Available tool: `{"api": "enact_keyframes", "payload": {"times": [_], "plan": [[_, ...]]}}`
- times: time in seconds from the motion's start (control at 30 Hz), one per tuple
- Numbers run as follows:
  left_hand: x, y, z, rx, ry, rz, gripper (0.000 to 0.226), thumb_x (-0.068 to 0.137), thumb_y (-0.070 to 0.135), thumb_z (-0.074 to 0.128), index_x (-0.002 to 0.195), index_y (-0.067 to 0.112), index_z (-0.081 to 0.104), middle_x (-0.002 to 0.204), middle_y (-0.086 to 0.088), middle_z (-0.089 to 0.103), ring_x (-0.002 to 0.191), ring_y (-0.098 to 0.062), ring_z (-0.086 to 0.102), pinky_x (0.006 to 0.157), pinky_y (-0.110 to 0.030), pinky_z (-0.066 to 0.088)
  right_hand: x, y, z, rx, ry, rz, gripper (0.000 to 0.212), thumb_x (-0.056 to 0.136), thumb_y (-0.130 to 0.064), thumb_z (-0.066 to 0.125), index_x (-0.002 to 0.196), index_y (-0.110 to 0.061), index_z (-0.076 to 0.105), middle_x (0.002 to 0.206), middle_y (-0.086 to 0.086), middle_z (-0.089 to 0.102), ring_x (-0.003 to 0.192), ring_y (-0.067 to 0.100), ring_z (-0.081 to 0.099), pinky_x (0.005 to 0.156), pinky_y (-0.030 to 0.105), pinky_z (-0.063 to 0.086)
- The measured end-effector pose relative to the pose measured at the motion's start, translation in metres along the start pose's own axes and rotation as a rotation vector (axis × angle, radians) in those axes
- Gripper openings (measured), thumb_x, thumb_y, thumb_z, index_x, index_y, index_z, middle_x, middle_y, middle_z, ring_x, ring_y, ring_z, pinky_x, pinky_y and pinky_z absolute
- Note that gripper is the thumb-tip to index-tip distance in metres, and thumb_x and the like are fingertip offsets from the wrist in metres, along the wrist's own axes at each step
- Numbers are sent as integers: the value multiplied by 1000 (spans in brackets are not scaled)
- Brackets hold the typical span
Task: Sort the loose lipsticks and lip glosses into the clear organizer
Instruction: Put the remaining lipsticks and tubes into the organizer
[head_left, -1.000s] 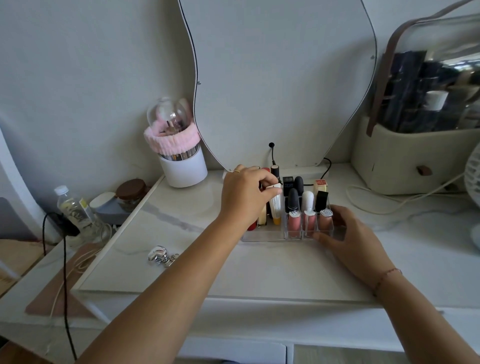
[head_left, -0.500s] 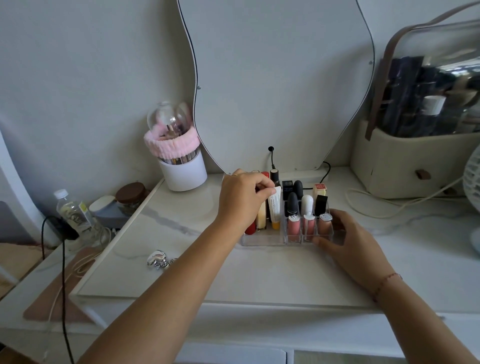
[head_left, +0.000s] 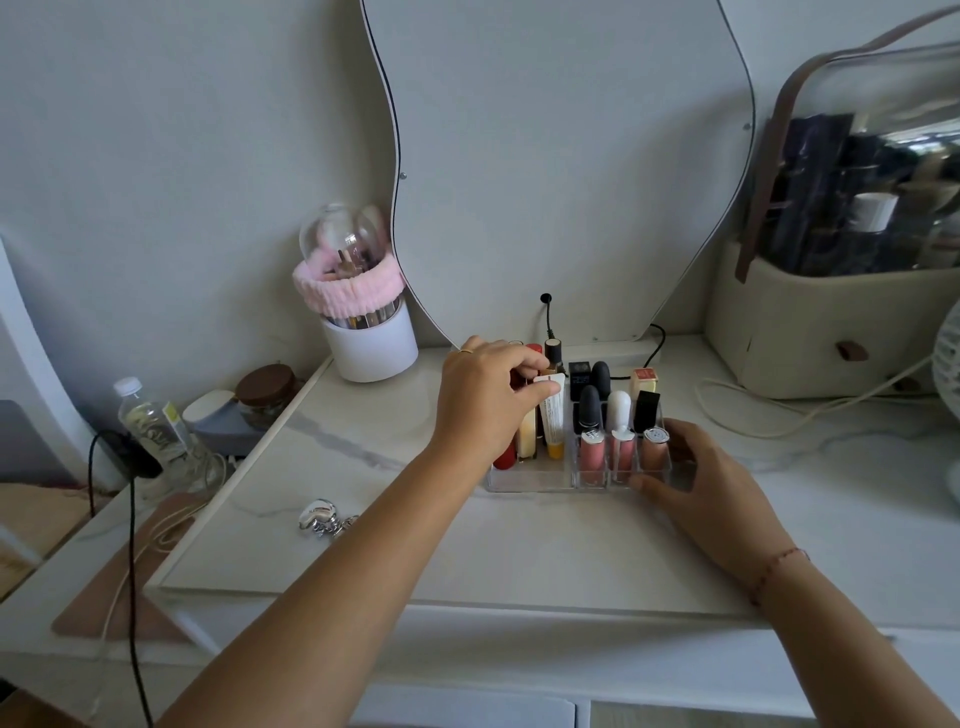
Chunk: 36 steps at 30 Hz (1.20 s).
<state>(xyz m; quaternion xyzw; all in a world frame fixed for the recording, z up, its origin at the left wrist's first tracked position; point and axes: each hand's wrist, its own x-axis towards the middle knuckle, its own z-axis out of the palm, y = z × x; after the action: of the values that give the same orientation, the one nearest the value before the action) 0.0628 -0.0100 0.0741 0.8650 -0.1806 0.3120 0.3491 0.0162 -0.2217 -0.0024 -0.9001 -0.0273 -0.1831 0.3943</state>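
Observation:
The clear organizer (head_left: 530, 480) stands on the white marble tabletop below the mirror. Three pink lip glosses (head_left: 591, 451) fill its front right cells, with dark and white lipsticks (head_left: 620, 408) in the rows behind. Its long left compartment holds a white squeeze tube with an orange cap (head_left: 552, 415), a cream tube and red tubes. My left hand (head_left: 485, 402) hovers over that compartment, thumb and fingers pinched on the tops of the tubes there. My right hand (head_left: 711, 483) rests on the table, its fingers against the organizer's right front corner.
A white brush holder with a pink headband (head_left: 371, 332) stands back left. A silver hair clip (head_left: 322, 514) lies front left. A beige cosmetics case (head_left: 831, 312) and a white cord (head_left: 779, 415) are at the right. A water bottle (head_left: 150, 415) and a jar sit off the left edge.
My left hand has shifted slightly among the tubes in the left compartment, its fingers closing on their tops. My right hand has stayed against the organizer.

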Motion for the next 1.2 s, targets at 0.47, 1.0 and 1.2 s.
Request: {"api": "enact_keyframes", "payload": {"times": [0.47, 1.0, 1.2], "plan": [[-82, -99, -104, 30, -181, -405, 24, 66, 45, 77, 87, 40, 67, 94, 14, 67, 90, 2, 53, 76, -15, 38, -1, 0, -1, -3, -40, -19, 62, 72, -34, 73, 127, -21, 46, 99, -11, 54, 89, 13, 52, 77, 28, 40], [-120, -135, -127, 13, -258, -532, 31, 63, 15, 84, 82, 30, 66, 75, 6, 64, 63, -13, 53, 63, -23, 43, -1, 0, -1, -8, -57, -21, 60, 73, -30, 73, 126, -21, 47, 109, 0, 63, 92, 18, 55, 78, 30, 41], [-97, -101, -119, -44, -116, -500, 27, 70, 16, 78, 86, 32, 64, 71, 2, 68, 61, -10, 61, 59, -15, 46, -2, 0, -2, -4, -55, -15, 62, 73, -30, 73, 128, -20, 46, 106, -3, 60, 92, 17, 55, 78, 28, 40]]}}
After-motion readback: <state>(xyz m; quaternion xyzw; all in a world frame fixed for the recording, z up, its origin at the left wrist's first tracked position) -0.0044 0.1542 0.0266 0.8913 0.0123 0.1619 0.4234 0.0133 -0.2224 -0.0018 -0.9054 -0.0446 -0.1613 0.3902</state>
